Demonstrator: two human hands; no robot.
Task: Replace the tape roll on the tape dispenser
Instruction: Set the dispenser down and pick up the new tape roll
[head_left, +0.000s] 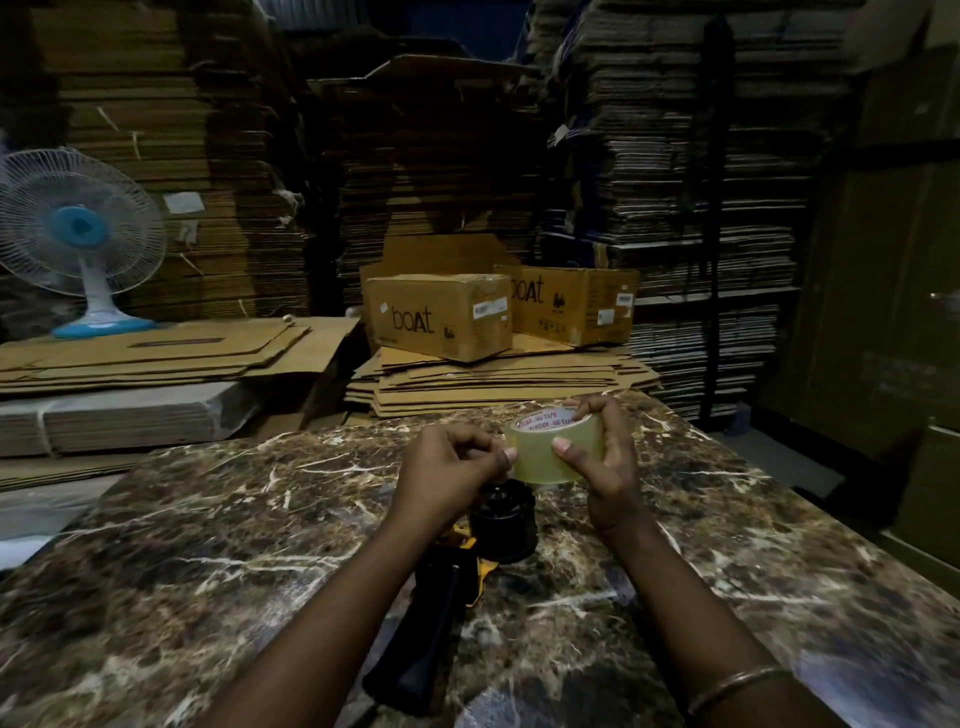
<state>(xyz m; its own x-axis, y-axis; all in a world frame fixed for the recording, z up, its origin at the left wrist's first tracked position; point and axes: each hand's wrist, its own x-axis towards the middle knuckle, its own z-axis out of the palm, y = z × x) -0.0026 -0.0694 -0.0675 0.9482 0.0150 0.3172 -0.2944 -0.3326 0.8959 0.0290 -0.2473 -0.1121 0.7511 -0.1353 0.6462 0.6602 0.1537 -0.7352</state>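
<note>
Forearms: two bare forearms reach in from the near edge, a thin metal bangle (740, 685) on the right wrist; they meet over the middle of the table so both hands can work on one object.
Table: dark brown marble-patterned tabletop (208, 545), serving as the work surface; the dispenser rests on it so neither hand needs to hold it.
Surroundings: tall stacks of flattened brown cardboard (675, 182) fill the background, two printed brown cartons (441, 322) sit on a lower pile, and a white-and-blue pedestal fan (78, 239) stands far left.
Dispenser: black handheld tape dispenser with yellow trim (457, 577) lies flat just below the hands, its round black hub (503, 519) bare, apparently waiting for the new roll.
Roll: wide roll of clear packing tape with a white core printed in red (553, 447), held in the air directly above the hub, not yet seated.
Right hand: right hand (605, 457) is curled round the roll's far side, thumb pressed on the front face, steadying it.
Left hand: left hand (452, 462) has its fingers drawn into a narrow pinch at the roll's left edge; likely picking for the tape's loose end, though whether it has any tape I cannot tell.
</note>
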